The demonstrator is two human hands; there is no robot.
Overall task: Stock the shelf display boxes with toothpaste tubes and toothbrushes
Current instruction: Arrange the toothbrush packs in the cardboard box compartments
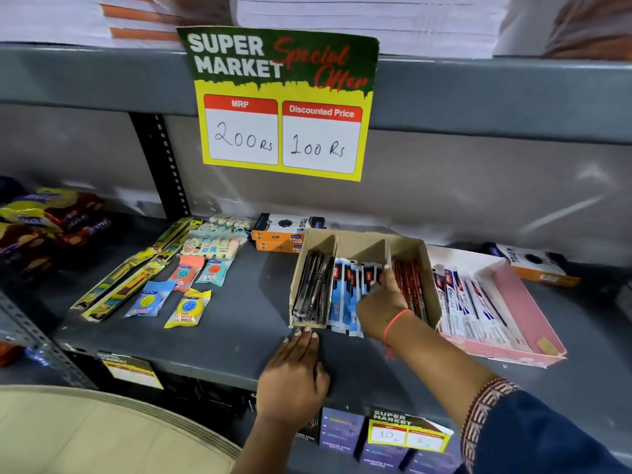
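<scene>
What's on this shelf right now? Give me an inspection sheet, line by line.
Surface: grey metal shelf, dusty.
Job's things: brown display box holding black, blue and red packs; pink tray of toothpaste cartons.
Clutter: yellow strip packs, round fresheners, orange-black boxes.
Grippers: left hand flat on the shelf edge; right hand among the blue packs.
Cables: nothing seen.
Surroundings: offer sign above.
</scene>
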